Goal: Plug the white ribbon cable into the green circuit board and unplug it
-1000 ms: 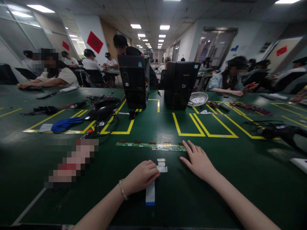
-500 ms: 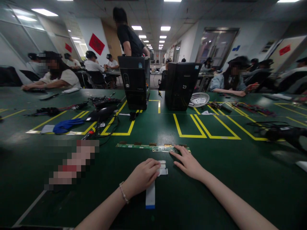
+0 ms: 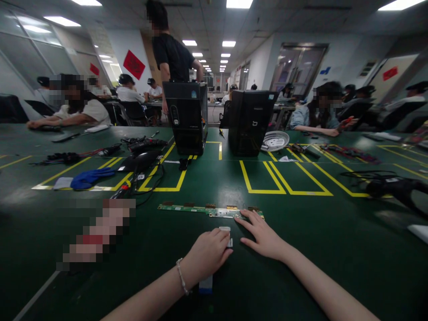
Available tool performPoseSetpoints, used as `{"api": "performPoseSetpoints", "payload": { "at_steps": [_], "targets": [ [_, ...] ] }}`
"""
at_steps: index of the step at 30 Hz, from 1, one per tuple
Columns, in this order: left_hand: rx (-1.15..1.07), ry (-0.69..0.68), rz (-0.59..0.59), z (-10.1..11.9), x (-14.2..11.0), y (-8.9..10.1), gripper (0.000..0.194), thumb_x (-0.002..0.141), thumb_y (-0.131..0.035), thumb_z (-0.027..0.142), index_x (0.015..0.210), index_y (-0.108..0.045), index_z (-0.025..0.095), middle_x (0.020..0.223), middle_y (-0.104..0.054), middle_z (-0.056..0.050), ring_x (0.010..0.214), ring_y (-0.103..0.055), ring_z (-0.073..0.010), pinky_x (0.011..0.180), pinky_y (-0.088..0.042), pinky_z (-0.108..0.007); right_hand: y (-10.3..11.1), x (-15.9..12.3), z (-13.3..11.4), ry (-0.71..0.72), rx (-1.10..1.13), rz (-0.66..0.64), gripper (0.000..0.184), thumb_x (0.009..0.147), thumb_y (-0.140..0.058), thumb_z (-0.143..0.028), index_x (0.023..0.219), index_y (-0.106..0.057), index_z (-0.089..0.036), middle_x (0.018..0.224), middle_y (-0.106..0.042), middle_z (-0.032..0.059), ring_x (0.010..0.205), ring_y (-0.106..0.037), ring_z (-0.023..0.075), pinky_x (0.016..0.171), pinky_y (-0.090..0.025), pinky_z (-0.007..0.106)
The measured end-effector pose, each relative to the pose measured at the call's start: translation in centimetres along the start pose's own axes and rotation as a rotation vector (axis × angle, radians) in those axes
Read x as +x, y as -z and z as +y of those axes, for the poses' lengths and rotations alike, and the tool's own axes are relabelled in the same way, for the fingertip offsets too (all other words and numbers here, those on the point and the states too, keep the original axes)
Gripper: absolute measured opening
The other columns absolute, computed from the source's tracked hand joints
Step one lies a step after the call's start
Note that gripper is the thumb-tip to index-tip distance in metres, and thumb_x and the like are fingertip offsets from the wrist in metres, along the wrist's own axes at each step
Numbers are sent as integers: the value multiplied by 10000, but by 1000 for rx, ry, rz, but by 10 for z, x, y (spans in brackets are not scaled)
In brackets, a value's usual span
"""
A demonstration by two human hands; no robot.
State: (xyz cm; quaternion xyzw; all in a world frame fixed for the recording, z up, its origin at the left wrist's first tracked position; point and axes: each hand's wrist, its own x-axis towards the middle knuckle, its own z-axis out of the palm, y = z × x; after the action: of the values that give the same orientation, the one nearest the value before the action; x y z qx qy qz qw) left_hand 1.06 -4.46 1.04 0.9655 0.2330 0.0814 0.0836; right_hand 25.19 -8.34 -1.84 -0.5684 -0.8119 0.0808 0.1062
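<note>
My left hand (image 3: pixel 209 252) lies over a white flat ribbon cable (image 3: pixel 206 285), its fingers bent and together on the cable. The cable's folded upper part shows beyond the fingertips, and its blue-tipped end sticks out under the wrist; the middle is hidden by the hand. Ahead of both hands, a long, narrow green circuit board (image 3: pixel 187 208) rests flat on the table, with brownish-gold strips along its far edge. My right hand (image 3: pixel 265 236) is open, fingers spread, with its fingertips on the right part of the board.
Two black computer towers (image 3: pixel 185 118) (image 3: pixel 250 122) stand beyond the board. Between them and the left side lie a black mouse-shaped object (image 3: pixel 142 160), a blue glove (image 3: pixel 90 178) and cables. A white basket (image 3: pixel 276 140) sits right of the towers. Black cables (image 3: pixel 384 185) lie far right. Several people sit around.
My left hand has moved slightly forward and right over the ribbon cable, covering more of it. The right hand stays at the board. The standing person behind the towers has turned and lowered an arm.
</note>
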Motion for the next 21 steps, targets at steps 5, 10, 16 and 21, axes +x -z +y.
{"api": "performPoseSetpoints", "payload": {
  "at_steps": [5, 10, 16, 21],
  "targets": [
    [-91, 0, 27, -3, -6, -5, 347, 926, -554, 275, 1255, -562, 165, 1295, -600, -103, 1178, -537, -270, 942, -487, -428, 3, -3, -5, 12, 23, -53, 650, 908, -447, -574, 1469, -358, -259, 1550, -255, 98, 1435, -180, 278, 1160, -184, 509],
    [-105, 8, 24, -2, -9, -7, 393, 918, -560, 273, 1294, -526, 165, 1359, -550, -113, 1246, -492, -277, 1000, -450, -445, -5, 0, -4, 15, -5, 20, 561, 950, -400, -507, 1453, -387, -259, 1534, -286, 107, 1429, -199, 274, 1154, -189, 531],
    [-110, 56, 37, 3, -11, -11, 410, 916, -553, 270, 1303, -515, 141, 1321, -566, -112, 1205, -519, -258, 1007, -450, -404, -7, 4, -3, 6, -31, 14, 536, 959, -394, -491, 1440, -410, -256, 1526, -293, 117, 1423, -217, 270, 1152, -200, 529],
    [-101, 70, 16, 6, -11, -11, 439, 924, -538, 268, 1330, -499, 105, 1350, -548, -131, 1242, -493, -269, 1051, -409, -423, -5, 4, -3, 12, -29, -22, 584, 946, -392, -537, 1459, -379, -258, 1529, -287, 122, 1423, -216, 277, 1151, -192, 541]
  ]
}}
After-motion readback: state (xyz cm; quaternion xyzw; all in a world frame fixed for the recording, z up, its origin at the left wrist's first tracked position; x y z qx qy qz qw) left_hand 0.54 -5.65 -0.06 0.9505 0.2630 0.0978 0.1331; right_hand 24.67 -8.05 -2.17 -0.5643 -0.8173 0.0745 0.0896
